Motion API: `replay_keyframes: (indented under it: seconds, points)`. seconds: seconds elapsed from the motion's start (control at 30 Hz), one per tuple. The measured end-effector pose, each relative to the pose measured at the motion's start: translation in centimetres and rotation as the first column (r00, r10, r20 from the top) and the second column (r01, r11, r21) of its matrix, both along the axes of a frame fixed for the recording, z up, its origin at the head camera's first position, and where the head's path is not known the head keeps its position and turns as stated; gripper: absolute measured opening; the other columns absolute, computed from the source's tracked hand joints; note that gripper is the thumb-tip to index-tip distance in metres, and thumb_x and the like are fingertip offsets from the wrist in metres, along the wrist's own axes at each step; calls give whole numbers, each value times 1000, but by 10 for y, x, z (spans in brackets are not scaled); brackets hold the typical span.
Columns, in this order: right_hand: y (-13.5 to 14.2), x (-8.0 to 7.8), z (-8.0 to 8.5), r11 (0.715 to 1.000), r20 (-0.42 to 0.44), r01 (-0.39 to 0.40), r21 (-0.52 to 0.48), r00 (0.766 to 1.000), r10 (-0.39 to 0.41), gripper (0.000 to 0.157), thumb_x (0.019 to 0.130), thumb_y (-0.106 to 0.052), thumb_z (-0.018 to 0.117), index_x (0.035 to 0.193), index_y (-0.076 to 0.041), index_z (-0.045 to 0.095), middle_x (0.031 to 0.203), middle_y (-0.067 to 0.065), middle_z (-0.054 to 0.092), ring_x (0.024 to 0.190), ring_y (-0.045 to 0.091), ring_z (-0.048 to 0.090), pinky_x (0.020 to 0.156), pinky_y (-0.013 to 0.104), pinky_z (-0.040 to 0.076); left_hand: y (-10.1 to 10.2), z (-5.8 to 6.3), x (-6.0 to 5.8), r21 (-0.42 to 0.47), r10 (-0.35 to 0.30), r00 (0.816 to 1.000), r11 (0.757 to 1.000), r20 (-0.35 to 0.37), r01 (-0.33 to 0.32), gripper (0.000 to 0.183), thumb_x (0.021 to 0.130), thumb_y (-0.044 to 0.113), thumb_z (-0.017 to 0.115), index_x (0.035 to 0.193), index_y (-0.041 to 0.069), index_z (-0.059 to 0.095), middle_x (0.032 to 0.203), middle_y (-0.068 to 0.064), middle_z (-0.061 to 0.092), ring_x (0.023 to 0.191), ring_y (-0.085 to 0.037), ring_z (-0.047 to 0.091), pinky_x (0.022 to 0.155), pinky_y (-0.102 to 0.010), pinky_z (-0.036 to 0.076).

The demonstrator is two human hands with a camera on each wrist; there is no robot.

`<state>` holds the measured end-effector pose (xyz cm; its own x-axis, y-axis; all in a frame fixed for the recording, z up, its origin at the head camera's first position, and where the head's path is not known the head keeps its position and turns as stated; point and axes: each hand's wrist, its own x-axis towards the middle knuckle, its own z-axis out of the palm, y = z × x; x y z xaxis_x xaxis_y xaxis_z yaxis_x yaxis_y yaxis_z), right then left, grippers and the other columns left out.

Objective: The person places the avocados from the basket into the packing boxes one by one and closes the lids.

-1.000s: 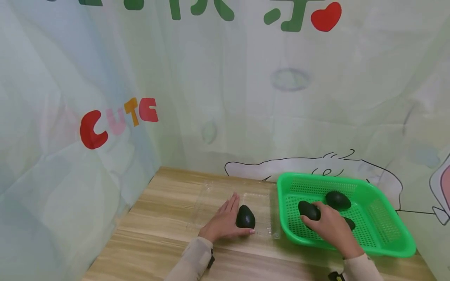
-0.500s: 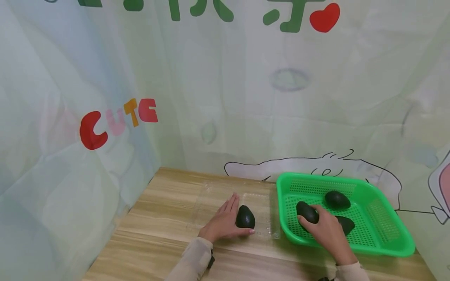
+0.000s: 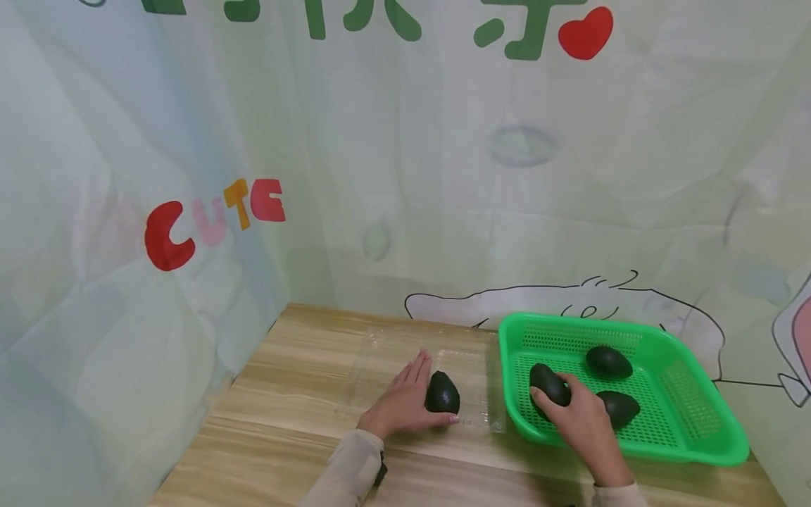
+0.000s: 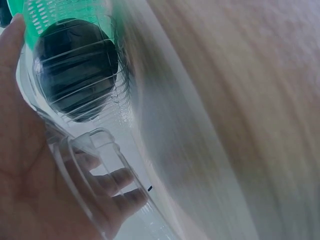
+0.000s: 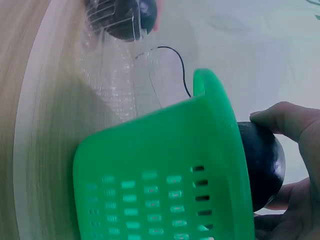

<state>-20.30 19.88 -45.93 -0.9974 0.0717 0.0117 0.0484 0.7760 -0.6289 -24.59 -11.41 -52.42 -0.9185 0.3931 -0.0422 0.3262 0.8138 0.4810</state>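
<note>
Right hand grips an avocado at the basket; left hand lies flat-fingered at the container

Head view: At four o'clock, the right hand [image 3: 586, 422] has thumb and fingers closed round the held avocado [image 3: 550, 384], within the outline of the green basket [image 3: 703, 408]. It hides part of the near avocado [image 3: 621, 408], at half past three from the held one; the far avocado [image 3: 610, 362] lies toward half past two. Perforated floor shows at the basket's three o'clock end. The left hand [image 3: 405, 401], fingers stretched, thumb spread, is at nine o'clock of the boxed avocado [image 3: 443, 394], covering part of the clear container [image 3: 472, 366], whose faint edge runs just beside the basket. Widest stretch of table [image 3: 266, 408]: seven to eight o'clock. Backdrop [image 3: 412, 176] bounds the far side. Both sleeves cut off below.

Left wrist view: Boxed avocado at ten o'clock, behind ribbed plastic. Fingers show through plastic; pressure on it cannot be told. Basket cropped top left; tabletop blurred.

Right wrist view: Held avocado at four o'clock, one end hidden behind the rim. Right hand cropped at three. Boxed avocado cropped near twelve.
</note>
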Motion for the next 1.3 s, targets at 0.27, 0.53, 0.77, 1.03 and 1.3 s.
replay_keyframes:
  seconds: [0.27,0.53,0.77,1.03,1.3]
  points:
    - [-7,2,-4,999,-6,32,-44,999,-33,89,92,-66,61,144,5,47,131,34,59,109,46,64,79,54,55,0,2,0,1,-10,1000,1000,-6,10,128,78,84,60,163,2,9,170,-18,5,157,-32,11,125,-49,18]
    - [-12,1,-4,997,-20,37,-70,999,-38,88,92,-67,60,144,3,48,130,32,61,108,42,66,80,53,55,-1,1,-3,-9,-10,1000,1000,-12,10,127,78,83,61,163,2,10,171,-15,5,157,-29,9,126,-47,18]
    - [-21,0,-1,996,-50,30,-81,998,-34,82,92,-63,63,142,1,51,127,29,64,106,39,66,79,50,56,0,1,-2,-14,-13,1000,1000,-12,13,128,78,83,61,163,2,10,171,-15,5,157,-29,10,126,-47,18]
    - [-33,-3,2,997,-72,13,-81,997,-18,77,93,-59,65,139,1,54,123,27,66,102,36,67,74,44,57,0,3,-1,-14,-11,1000,1000,-12,11,129,78,85,59,163,2,9,171,-16,5,157,-30,10,126,-47,18]
    - [-44,-4,6,997,-113,1,-76,994,-9,73,92,-57,68,136,0,57,116,23,69,91,29,68,64,36,55,0,4,-1,-23,-11,1000,1000,-7,10,128,78,84,60,163,2,9,171,-16,5,157,-30,10,126,-47,18]
